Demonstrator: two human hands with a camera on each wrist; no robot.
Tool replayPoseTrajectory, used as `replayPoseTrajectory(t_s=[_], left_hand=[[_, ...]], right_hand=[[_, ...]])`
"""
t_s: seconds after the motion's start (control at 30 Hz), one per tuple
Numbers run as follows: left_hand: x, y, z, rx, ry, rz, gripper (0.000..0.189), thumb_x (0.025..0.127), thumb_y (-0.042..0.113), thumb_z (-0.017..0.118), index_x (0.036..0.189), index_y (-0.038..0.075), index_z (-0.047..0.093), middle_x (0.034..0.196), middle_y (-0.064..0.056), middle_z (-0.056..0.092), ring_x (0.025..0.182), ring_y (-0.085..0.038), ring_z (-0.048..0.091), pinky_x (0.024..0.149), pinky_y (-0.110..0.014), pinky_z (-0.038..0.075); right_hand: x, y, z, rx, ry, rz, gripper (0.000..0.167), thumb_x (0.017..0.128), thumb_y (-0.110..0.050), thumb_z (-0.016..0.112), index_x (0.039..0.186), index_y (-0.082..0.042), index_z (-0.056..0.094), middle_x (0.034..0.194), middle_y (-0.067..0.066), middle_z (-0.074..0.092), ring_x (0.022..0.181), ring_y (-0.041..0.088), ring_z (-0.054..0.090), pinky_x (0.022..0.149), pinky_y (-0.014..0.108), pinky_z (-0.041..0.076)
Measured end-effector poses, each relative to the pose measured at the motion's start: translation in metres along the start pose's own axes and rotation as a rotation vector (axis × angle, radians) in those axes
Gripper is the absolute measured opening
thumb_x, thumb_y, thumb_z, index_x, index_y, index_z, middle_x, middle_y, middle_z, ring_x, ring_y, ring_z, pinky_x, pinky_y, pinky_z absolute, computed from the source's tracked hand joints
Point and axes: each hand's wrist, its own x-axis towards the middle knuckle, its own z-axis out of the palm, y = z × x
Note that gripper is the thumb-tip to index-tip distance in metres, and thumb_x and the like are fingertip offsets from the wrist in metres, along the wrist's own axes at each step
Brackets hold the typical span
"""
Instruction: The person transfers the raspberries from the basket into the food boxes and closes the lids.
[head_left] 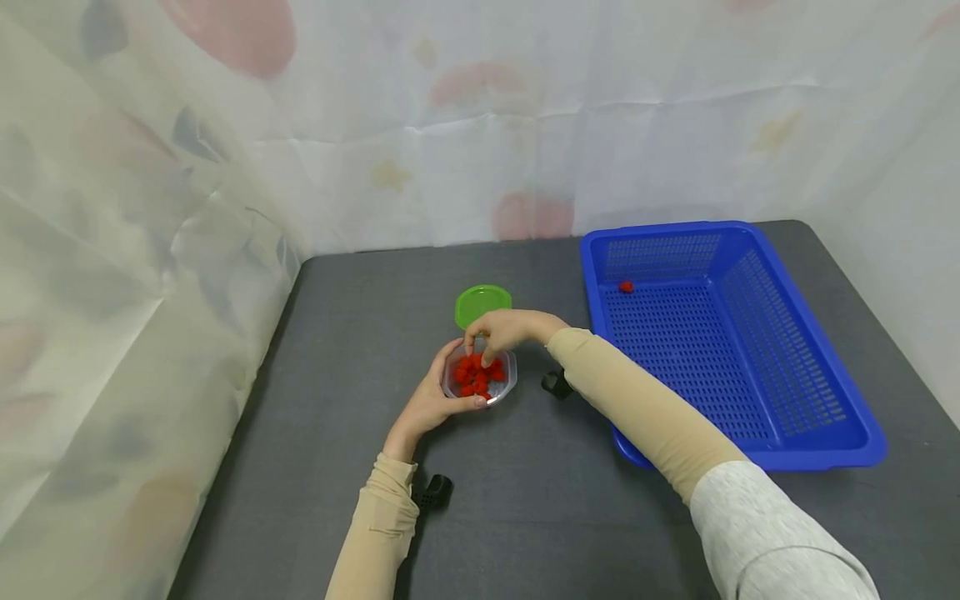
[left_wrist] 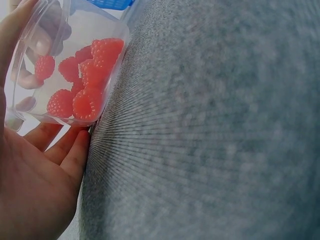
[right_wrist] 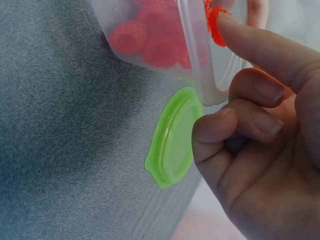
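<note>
A small clear plastic container (head_left: 513,372) holding several red raspberries (head_left: 474,377) stands on the grey table. My left hand (head_left: 432,402) grips it from the left, thumb at the near side and fingers round the far side. Over the opening, my right hand (head_left: 512,327) reaches down with its fingertips inside. Seen through the clear wall in the left wrist view, a raspberry (left_wrist: 45,67) sits between the right thumb and finger, above the others. The right wrist view shows the thumb on this raspberry (right_wrist: 218,26) just inside the rim. Behind the container lies a green lid (head_left: 480,302).
A large blue plastic basket (head_left: 686,354) stands on the right of the table (head_left: 337,333), with one red raspberry (head_left: 626,287) near its far left corner. My right forearm passes over the basket's near left edge. A patterned white curtain (head_left: 450,167) hangs behind and to the left.
</note>
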Motion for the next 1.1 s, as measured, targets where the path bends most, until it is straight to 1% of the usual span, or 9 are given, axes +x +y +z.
replayPoseTrajectory(t_s=[0.4, 0.53, 0.67, 0.77, 0.93, 1.0, 1.1], left_hand=[[-0.001, -0.001, 0.000, 0.005, 0.011, -0.011, 0.095, 0.073, 0.022, 0.080, 0.145, 0.032, 0.021, 0.152, -0.003, 0.025, 0.135, -0.027, 0.036, 0.110, -0.050, 0.029], [-0.001, -0.003, 0.000, 0.001, 0.014, -0.012, 0.095, 0.072, 0.022, 0.080, 0.145, 0.032, 0.020, 0.153, -0.002, 0.025, 0.135, -0.027, 0.035, 0.110, -0.050, 0.029], [-0.001, -0.004, 0.000, -0.012, 0.014, -0.012, 0.096, 0.072, 0.022, 0.081, 0.145, 0.033, 0.020, 0.152, -0.002, 0.026, 0.135, -0.027, 0.036, 0.110, -0.049, 0.029], [-0.001, -0.005, 0.000, -0.020, 0.007, -0.007, 0.096, 0.073, 0.021, 0.080, 0.146, 0.032, 0.019, 0.151, -0.002, 0.028, 0.135, -0.027, 0.037, 0.110, -0.049, 0.030], [0.000, -0.005, -0.001, -0.023, 0.003, -0.005, 0.098, 0.072, 0.022, 0.081, 0.147, 0.029, 0.019, 0.149, -0.002, 0.031, 0.134, -0.025, 0.037, 0.110, -0.048, 0.030], [0.000, -0.004, -0.001, -0.021, 0.004, -0.004, 0.099, 0.071, 0.023, 0.081, 0.148, 0.028, 0.019, 0.147, -0.003, 0.033, 0.133, -0.025, 0.038, 0.109, -0.048, 0.031], [0.000, -0.004, 0.000, -0.020, 0.008, 0.002, 0.099, 0.071, 0.023, 0.081, 0.148, 0.025, 0.018, 0.145, -0.004, 0.036, 0.132, -0.025, 0.039, 0.109, -0.048, 0.030]], right_hand=[[0.000, 0.001, 0.001, 0.017, -0.001, 0.022, 0.027, 0.084, -0.013, 0.067, 0.111, -0.013, 0.062, 0.085, 0.003, 0.052, 0.070, 0.015, 0.041, 0.061, 0.025, 0.037], [0.000, -0.001, 0.000, 0.012, -0.011, 0.020, 0.028, 0.085, -0.014, 0.067, 0.112, -0.013, 0.061, 0.086, 0.002, 0.052, 0.070, 0.014, 0.041, 0.060, 0.024, 0.037], [-0.004, -0.004, -0.003, 0.005, -0.013, 0.005, 0.029, 0.085, -0.016, 0.066, 0.113, -0.013, 0.061, 0.081, 0.000, 0.052, 0.067, 0.013, 0.043, 0.059, 0.023, 0.038], [-0.011, -0.006, -0.008, 0.021, 0.003, -0.020, 0.031, 0.085, -0.018, 0.066, 0.115, -0.013, 0.061, 0.072, 0.000, 0.052, 0.062, 0.011, 0.044, 0.057, 0.022, 0.038], [-0.028, -0.005, -0.023, 0.092, 0.062, -0.069, 0.033, 0.085, -0.020, 0.066, 0.117, -0.012, 0.059, 0.067, 0.005, 0.052, 0.058, 0.011, 0.043, 0.056, 0.023, 0.038], [-0.038, -0.003, -0.030, 0.109, 0.096, -0.077, 0.032, 0.086, -0.021, 0.066, 0.117, -0.014, 0.059, 0.067, 0.005, 0.052, 0.058, 0.012, 0.043, 0.057, 0.024, 0.037], [-0.052, 0.003, -0.040, 0.129, 0.159, -0.082, 0.030, 0.086, -0.022, 0.066, 0.115, -0.019, 0.059, 0.064, 0.003, 0.047, 0.057, 0.013, 0.040, 0.057, 0.026, 0.035]])
